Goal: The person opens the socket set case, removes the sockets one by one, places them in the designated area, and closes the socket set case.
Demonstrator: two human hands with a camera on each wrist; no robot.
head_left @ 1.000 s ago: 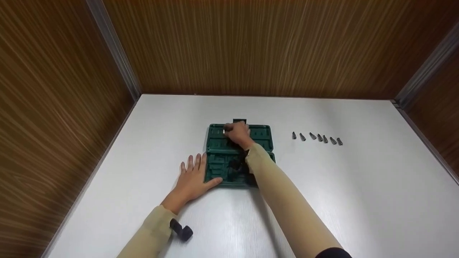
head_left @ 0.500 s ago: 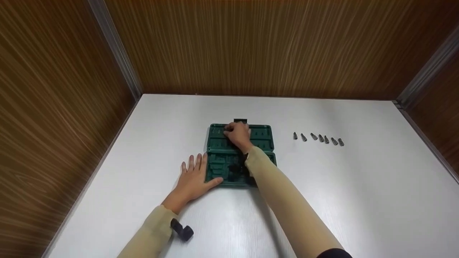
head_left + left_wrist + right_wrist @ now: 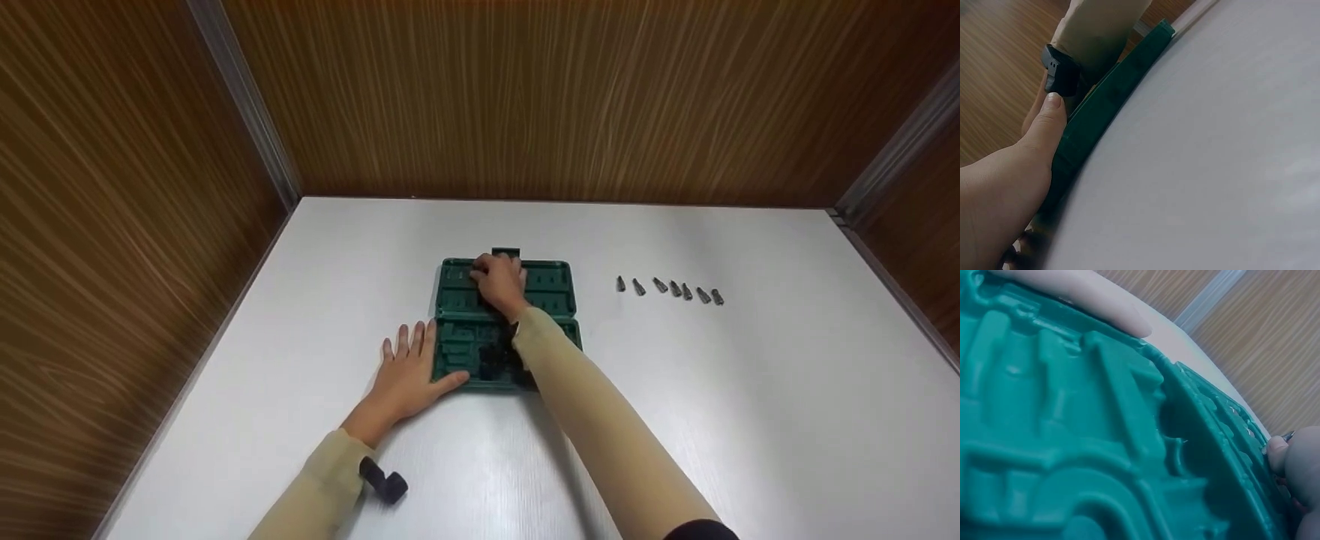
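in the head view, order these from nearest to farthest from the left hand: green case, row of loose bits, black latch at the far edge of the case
1. green case: the left hand touches its near left corner.
2. black latch: at the case's far edge, beyond the right hand.
3. row of loose bits: on the white table, off to the right of the case.

The head camera looks forward and down from well above onto a white table [image 3: 675, 420] walled by wood panels, taking in both arms and a green case [image 3: 555, 281]. The left wrist camera sits low at the table surface, looking along the case [image 3: 1106, 107] edge past the left hand [image 3: 1005, 191]. The right wrist camera is very near, filling its view with the case [image 3: 1072, 439] interior. All three share the case.
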